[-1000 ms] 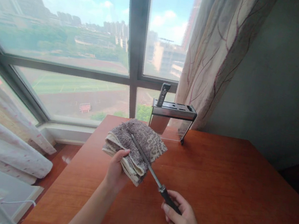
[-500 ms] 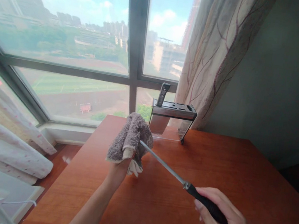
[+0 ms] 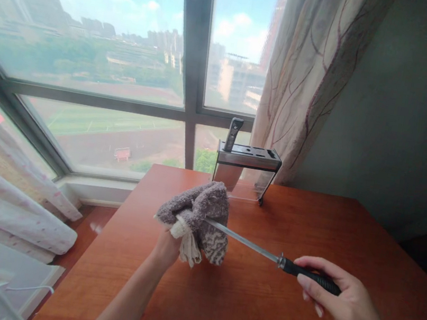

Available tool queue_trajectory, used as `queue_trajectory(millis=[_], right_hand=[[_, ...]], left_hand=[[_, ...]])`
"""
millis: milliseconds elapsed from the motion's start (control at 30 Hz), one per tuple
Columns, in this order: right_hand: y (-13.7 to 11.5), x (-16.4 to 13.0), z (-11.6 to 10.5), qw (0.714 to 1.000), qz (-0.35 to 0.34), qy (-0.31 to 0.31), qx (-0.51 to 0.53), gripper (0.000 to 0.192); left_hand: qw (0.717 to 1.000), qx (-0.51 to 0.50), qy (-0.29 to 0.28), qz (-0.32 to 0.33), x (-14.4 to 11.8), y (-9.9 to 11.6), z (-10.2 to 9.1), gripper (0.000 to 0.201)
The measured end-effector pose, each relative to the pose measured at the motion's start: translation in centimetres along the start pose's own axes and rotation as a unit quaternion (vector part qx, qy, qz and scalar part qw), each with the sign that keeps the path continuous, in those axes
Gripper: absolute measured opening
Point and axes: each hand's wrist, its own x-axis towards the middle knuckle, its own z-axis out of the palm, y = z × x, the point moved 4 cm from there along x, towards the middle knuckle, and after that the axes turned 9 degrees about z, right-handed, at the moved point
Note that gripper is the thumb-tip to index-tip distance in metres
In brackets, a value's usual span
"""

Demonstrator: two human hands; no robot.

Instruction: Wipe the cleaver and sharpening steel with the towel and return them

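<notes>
A grey-brown fluffy towel (image 3: 210,207) with a patterned side and whitish edges is bunched over my left hand (image 3: 167,249). The fingers of that hand are hidden inside the cloth, which is wrapped around the tip end of a honing steel (image 3: 249,244). The steel's thin metal rod runs out of the towel to the right, tilted slightly down. My right hand (image 3: 338,291) is closed on its black handle (image 3: 312,277), thumb in front and fingers behind. Both hands are held above the wooden table.
A knife block (image 3: 249,157) with a metal top and clear sides stands at the back of the brown table (image 3: 307,233). One knife handle (image 3: 233,133) sticks up from it. Behind are a window (image 3: 189,108) and a patterned curtain (image 3: 300,87). A white cable (image 3: 29,288) is at lower left.
My right hand has moved right with the honing steel, and the rod lies flatter. My left hand has turned, so the towel is folded differently and shows more of its patterned side.
</notes>
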Motion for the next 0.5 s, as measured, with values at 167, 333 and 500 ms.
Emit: queue_trajectory(millis=[167, 333, 500], right_hand=[[2.6, 0.8, 1.4, 0.992, 0.072, -0.059, 0.084, 0.039], [3.4, 0.2, 1.9, 0.997, 0.043, -0.032, 0.064, 0.037], [0.4, -1.4, 1.1, 0.977, -0.174, 0.038, -0.121, 0.017]], left_hand=[[0.999, -0.018, 0.003, 0.032, -0.6, 0.3, 1.8, 0.027], [0.999, -0.027, 0.003, 0.021, -0.9, 0.0, 2.6, 0.026], [0.989, 0.095, 0.029, 0.11, -0.6, 0.2, 1.3, 0.03]])
